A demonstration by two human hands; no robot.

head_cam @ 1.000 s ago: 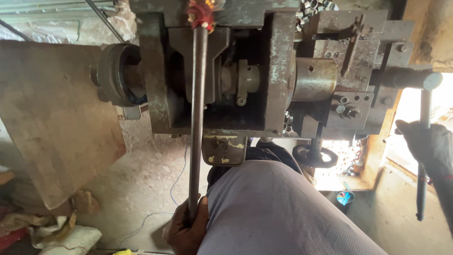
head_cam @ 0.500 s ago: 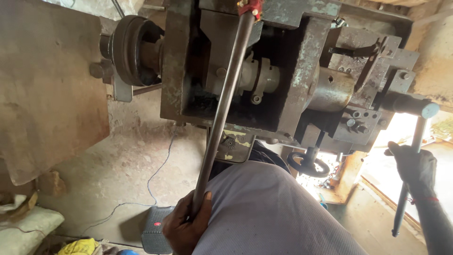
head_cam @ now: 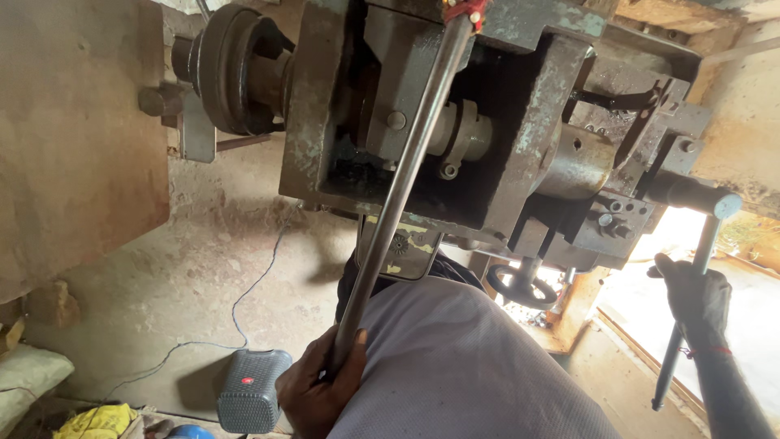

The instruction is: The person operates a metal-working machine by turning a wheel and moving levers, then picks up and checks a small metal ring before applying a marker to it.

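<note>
Head view is filled by a grey-green machine (head_cam: pixel 520 106) with worn paint, seen from above over a concrete floor (head_cam: pixel 187 268). At the machine's left side a dark pulley (head_cam: pixel 231 69) is mounted; beside it a rusty metal sheet (head_cam: pixel 73 138) is seen. A long steel bar (head_cam: pixel 402 187) runs slantwise from a red-wrapped top end down across the machine's open middle to the lower centre. The bar's lower end is clenched in the left hand (head_cam: pixel 313 390), just beside a grey-clad knee (head_cam: pixel 463 366). At the right, a thin dark lever (head_cam: pixel 686 317) hangs from a thick arm of the machine and is gripped near its upper part by the right hand (head_cam: pixel 691 293). A small black handwheel (head_cam: pixel 520 284) is seen under the machine. On the floor a grey box (head_cam: pixel 252 390) with a thin cable (head_cam: pixel 244 301) is set, near a yellow bag (head_cam: pixel 93 420).
</note>
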